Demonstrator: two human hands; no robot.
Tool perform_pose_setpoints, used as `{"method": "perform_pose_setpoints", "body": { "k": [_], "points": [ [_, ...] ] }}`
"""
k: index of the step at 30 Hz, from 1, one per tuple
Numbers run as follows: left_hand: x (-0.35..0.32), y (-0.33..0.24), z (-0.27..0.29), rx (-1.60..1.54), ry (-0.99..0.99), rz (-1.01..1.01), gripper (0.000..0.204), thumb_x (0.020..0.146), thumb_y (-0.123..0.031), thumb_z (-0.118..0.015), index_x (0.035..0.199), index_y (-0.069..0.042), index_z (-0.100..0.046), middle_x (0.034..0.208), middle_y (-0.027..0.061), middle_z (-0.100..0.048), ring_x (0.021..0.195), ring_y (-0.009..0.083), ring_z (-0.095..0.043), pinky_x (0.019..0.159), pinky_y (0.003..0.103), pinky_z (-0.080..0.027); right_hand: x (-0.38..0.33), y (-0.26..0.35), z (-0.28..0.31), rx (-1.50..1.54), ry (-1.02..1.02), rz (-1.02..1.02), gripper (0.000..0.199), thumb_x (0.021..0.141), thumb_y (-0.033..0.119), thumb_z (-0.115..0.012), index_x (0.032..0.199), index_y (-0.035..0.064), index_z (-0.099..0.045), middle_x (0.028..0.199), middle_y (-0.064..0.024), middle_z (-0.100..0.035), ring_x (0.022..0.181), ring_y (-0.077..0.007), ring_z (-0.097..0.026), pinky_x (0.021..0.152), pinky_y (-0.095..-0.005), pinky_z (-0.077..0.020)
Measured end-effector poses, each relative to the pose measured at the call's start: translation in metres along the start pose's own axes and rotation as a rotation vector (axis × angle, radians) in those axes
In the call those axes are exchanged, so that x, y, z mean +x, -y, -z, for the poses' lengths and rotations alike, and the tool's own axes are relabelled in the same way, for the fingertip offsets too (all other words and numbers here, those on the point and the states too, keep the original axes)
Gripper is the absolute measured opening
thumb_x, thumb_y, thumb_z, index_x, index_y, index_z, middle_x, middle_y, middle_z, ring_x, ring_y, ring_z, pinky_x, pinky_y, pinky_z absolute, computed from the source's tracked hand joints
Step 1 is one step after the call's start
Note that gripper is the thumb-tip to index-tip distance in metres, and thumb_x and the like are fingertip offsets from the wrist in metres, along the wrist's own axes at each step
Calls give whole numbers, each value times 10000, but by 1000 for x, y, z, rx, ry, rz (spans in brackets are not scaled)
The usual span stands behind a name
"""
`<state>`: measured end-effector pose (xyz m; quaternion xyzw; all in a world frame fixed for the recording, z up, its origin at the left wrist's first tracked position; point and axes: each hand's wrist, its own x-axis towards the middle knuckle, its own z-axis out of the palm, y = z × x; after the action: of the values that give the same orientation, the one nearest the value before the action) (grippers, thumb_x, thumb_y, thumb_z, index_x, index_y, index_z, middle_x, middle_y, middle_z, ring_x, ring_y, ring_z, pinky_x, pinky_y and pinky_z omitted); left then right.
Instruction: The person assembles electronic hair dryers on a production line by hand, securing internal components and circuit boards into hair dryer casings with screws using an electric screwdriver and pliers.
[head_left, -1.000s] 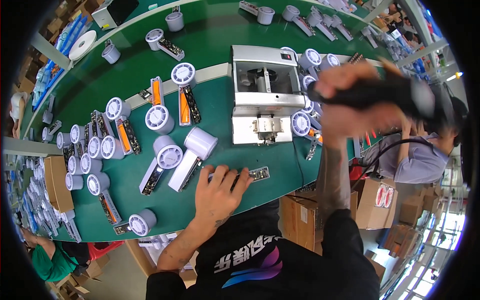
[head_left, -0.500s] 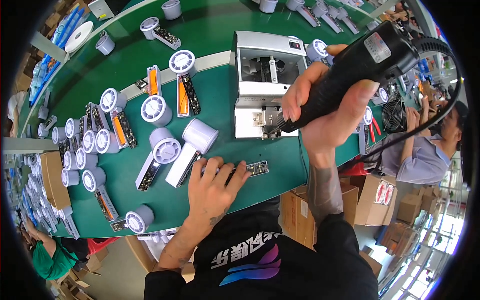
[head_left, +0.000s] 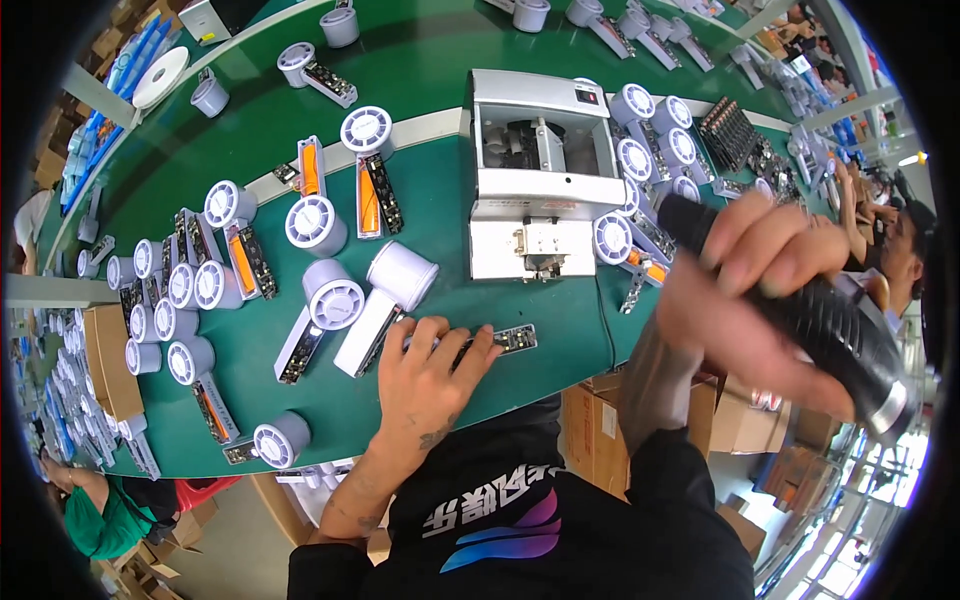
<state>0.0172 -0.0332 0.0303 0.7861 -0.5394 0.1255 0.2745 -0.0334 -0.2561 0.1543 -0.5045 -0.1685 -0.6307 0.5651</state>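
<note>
My left hand presses its curled fingers over a slim fan handle on the green table. A circuit board shows at the handle's end and between my fingers; the rest is hidden. To the right, my right hand is wrapped round a black electric screwdriver, raised off the table and blurred by motion. Its metal-ringed end tilts down to the lower right. Beside my left fingertips, a pale lilac fan lies with its handle slanting down, and another fan lies to its left.
A silver screw feeder stands at the middle of the table. Several pale fans with exposed boards and orange cells lie left; more crowd the right. A cardboard box is at far left, and a co-worker sits at far right.
My right hand has swung right, away from the screw feeder, turning the screwdriver so its metal end points to the lower right. My left hand has stayed in place.
</note>
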Motion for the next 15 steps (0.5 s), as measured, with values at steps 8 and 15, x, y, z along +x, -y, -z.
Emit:
{"method": "perform_pose_setpoints", "body": {
  "k": [8, 15],
  "points": [
    [3, 3, -3, 1, -10, 3, 239, 766, -229, -795, 959, -97, -743, 810, 5, -606, 859, 197, -560, 766, 383, -454, 16, 7, -6, 81, 214, -132, 931, 818, 868, -419, 1343, 101, -383, 716, -93, -523, 500, -198, -528, 462, -347, -466],
    [-2, 2, -3, 14, -9, -1, 234, 765, -228, -797, 950, -97, -740, 804, 10, -606, 852, 197, -559, 762, 381, -455, -27, -26, -20, -358, 197, -635, 940, 847, 840, -404, 1348, 49, -325, 639, -80, -482, 441, -165, -480, 425, -303, -425]
  ]
}}
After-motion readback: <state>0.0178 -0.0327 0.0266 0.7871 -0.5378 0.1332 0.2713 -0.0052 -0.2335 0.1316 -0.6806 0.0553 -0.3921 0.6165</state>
